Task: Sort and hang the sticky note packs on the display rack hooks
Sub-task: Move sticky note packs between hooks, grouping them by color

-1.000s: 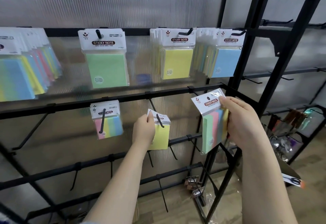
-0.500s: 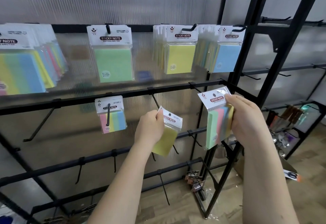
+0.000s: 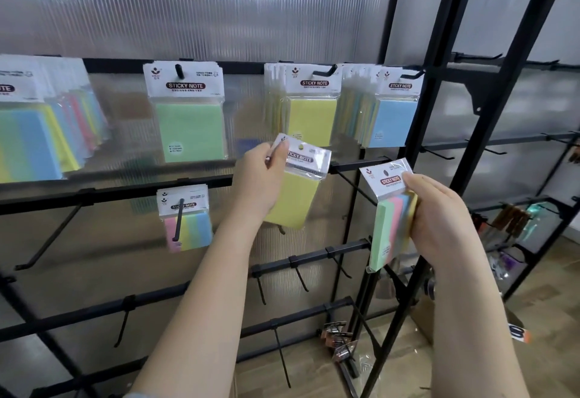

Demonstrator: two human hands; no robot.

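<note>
Left grip [image 3: 262, 178] pinches yellow pack [image 3: 296, 190] by its header, tilted, just below the yellow row's hook [image 3: 323, 72]. Right grip [image 3: 439, 209] clasps multicolour pack [image 3: 390, 218], right of it. Risk, judged: tilted header hole misses the hook tip; pack drops.

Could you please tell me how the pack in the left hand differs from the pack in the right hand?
The left hand holds a plain yellow pack; the right hand holds a multicolour pack with green, pink, blue and yellow strips. The yellow pack is pinched at its header, the multicolour pack gripped round its body. The yellow pack faces the camera more squarely; the multicolour pack is turned edge-on. Both carry white "STICKY NOTE" headers with a hang hole, and neither is on a hook.
</note>
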